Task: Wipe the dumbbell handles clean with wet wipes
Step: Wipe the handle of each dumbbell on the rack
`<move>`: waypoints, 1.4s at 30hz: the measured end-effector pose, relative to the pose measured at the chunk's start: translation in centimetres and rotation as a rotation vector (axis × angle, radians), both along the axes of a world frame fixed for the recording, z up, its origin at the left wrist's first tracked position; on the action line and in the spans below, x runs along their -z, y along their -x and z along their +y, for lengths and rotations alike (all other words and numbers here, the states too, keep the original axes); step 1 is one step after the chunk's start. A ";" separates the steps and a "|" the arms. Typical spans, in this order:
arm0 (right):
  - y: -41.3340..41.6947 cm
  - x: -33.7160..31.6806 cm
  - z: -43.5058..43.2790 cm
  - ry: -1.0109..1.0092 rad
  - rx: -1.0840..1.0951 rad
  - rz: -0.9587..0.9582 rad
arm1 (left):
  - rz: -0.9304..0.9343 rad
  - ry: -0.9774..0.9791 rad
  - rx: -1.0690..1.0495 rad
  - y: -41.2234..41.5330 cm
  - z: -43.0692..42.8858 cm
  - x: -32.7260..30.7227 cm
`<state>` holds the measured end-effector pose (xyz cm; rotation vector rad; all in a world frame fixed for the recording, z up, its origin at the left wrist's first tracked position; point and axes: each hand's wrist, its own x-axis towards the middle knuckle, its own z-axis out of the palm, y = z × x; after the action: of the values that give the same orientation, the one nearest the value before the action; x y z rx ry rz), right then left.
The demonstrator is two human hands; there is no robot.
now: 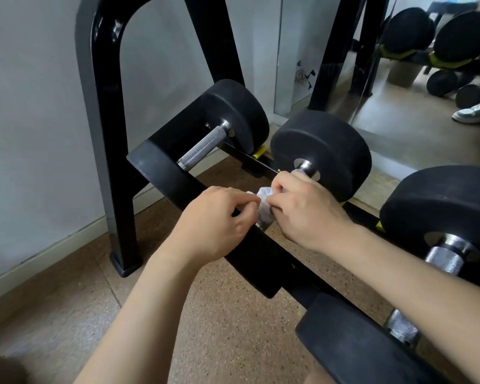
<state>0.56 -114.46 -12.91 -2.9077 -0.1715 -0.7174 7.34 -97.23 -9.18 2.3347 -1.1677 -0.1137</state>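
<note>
The left hand (219,214) and the right hand (308,209) each pinched with curled fingers the crumpled white wet wipe (265,206), lying on the steel handle (305,168) of the middle black round dumbbell (324,145), and this soft, light, damp cloth seemed best held by its two ends.

Black rack (106,134) stands beside mirror (297,51) (1 shoe (473,113) reflected).
</note>
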 end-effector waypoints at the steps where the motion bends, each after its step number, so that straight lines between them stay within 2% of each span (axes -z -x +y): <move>1: 0.1 -0.2 0.2 -0.031 -0.010 0.010 | -0.008 -0.050 0.008 -0.1 -0.3 0.0; 4: 0.1 -1.3 1.2 -0.419 -0.004 0.084 | 0.064 -0.192 -0.049 -1.0 -1.3 -0.6; 6: 0.1 -2.0 1.0 -0.807 0.085 0.171 | 0.184 -0.094 -0.088 -1.5 -1.8 -0.9; 9: 0.5 -2.5 1.2 -1.459 0.065 0.303 | 0.260 0.064 -0.140 -1.7 -2.0 -0.9; 11: 0.7 -2.6 1.5 -1.621 0.027 0.336 | 0.270 0.071 -0.156 -1.7 -2.1 -0.7; 13: 0.6 -2.1 1.4 -1.551 0.045 0.283 | 0.267 0.084 -0.166 -1.6 -2.0 -0.5; 15: 0.4 -1.3 0.7 -1.121 0.129 0.196 | 0.274 0.145 -0.192 -1.5 -1.1 -0.6; 17: 0.9 -0.5 0.8 -0.656 0.092 0.181 | 0.267 0.134 -0.223 -1.3 0.3 -0.6; 19: 1.4 0.3 1.2 -0.419 -0.073 0.216 | 0.328 0.007 -0.225 -1.0 1.5 -0.7; 21: 1.5 0.5 1.5 -0.295 -0.177 0.264 | 0.460 -0.076 -0.195 -0.7 2.2 -0.9; 23: 0.9 0.1 1.2 -0.258 -0.203 0.225 | 0.515 -0.076 -0.141 -0.7 2.4 -0.9; 28: 0.2 -0.2 1.3 -0.247 -0.313 0.195 | 0.483 -0.062 -0.138 -0.5 2.4 -0.7; 32: -0.3 -0.5 -0.7 -0.196 -0.177 0.006 | 0.440 -0.086 -0.142 -0.3 2.7 -0.5; 37: 0.4 0.5 1.2 -0.221 -0.233 0.140 | 0.334 -0.200 -0.115 0.2 2.6 -0.8; 41: -0.1 0.2 -0.5 -0.180 -0.133 -0.011 | 0.225 -0.223 -0.116 0.9 2.5 -1.0; 42: -0.1 0.3 -0.1 -0.203 -0.136 0.011 | 0.176 -0.199 -0.104 1.0 2.6 -1.0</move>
<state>0.64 -114.58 -13.23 -2.6775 -0.2759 -0.6558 6.31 -94.66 -8.23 2.4938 -0.9865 -0.4063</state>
